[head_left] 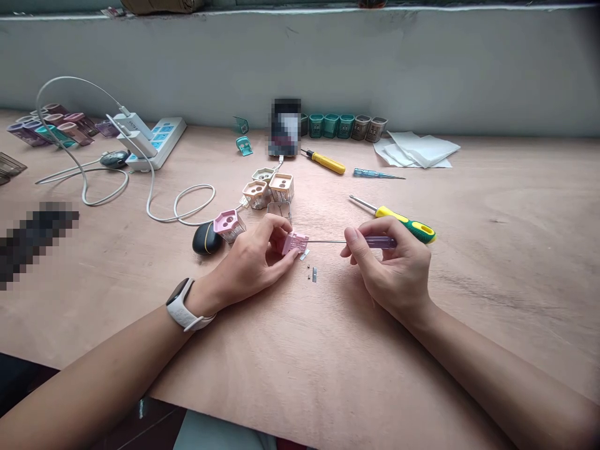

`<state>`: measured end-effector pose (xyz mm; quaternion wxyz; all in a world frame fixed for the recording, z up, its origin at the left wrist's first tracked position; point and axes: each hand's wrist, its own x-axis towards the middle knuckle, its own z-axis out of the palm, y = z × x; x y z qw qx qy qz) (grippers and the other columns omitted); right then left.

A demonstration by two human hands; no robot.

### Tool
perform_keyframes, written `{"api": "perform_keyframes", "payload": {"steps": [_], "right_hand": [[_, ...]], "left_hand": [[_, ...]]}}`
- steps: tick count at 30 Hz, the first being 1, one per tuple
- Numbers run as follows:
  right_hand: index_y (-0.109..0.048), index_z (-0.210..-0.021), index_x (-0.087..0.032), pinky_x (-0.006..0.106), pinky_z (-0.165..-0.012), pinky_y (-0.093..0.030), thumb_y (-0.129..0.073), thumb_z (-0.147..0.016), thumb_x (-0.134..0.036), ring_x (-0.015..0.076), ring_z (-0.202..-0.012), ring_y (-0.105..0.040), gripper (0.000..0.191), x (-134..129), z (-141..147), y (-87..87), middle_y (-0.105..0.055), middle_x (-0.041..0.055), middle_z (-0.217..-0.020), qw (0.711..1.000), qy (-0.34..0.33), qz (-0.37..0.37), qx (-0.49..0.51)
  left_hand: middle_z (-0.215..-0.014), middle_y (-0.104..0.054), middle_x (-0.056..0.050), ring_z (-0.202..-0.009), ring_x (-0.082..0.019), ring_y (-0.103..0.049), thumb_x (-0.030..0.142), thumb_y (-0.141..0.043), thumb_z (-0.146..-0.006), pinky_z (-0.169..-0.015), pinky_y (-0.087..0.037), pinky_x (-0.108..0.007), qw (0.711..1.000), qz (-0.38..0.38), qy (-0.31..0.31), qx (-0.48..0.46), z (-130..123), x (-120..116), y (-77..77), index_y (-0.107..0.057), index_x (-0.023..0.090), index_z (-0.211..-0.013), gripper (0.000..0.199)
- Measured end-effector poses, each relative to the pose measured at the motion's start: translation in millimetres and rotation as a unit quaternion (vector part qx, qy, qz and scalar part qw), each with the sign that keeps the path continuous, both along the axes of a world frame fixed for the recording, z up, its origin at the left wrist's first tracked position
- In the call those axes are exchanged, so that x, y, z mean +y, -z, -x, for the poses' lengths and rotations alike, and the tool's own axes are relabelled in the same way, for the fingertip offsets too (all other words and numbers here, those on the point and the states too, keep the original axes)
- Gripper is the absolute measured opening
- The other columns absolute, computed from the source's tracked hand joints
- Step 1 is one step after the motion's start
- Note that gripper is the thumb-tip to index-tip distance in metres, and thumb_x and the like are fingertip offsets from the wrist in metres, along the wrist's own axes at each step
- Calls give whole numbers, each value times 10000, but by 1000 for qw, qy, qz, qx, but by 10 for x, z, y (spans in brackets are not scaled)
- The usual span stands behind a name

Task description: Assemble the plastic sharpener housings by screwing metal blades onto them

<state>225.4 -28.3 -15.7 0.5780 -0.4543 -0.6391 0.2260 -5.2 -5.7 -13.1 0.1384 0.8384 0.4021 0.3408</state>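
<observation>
Left hand (248,265): fingers and thumb pressed around pink plastic housing (295,243), lower centre of frame.
Right hand (389,269): pinching purple-handled steel screwdriver (377,242) (shaft meeting the housing).

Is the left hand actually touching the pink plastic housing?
Touching: the head view shows the left hand holding the pink plastic housing, with its fingers pressed against the housing's side.

My left hand (248,265) grips a pink plastic case (295,243) while my right hand (389,269) holds a thin purple-handled screwdriver (379,242) against it, tiny screws (309,270) lying just beside on the wooden table (469,350).
</observation>
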Motion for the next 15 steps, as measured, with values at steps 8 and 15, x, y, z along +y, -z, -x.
{"api": "perform_keyframes", "payload": {"steps": [8, 15], "right_hand": [[-611, -847, -172, 201, -550, -577, -703, -925, -245, 94, -613, -682, 141, -2, -1, -5, -659, -24, -711, 1000, 3, 5, -1], [-620, -860, -166, 221, -606, -605, -713, -918, -238, 101, -637, -695, 132, 7, 2, -3, -665, -19, -748, 1000, -3, 6, 9]], "left_hand": [[-899, -624, -13, -744, -107, -643, 211, -668, -912, -639, -551, -199, 999, 7, -16, -33, -1, 2, 2, -525, 180, -1075, 220], [-1002, -620, -45, -887, -145, -665, 231, -666, -914, -703, -593, -222, 989, 103, -15, -108, -6, -6, 17, -531, 187, -1081, 220]]}}
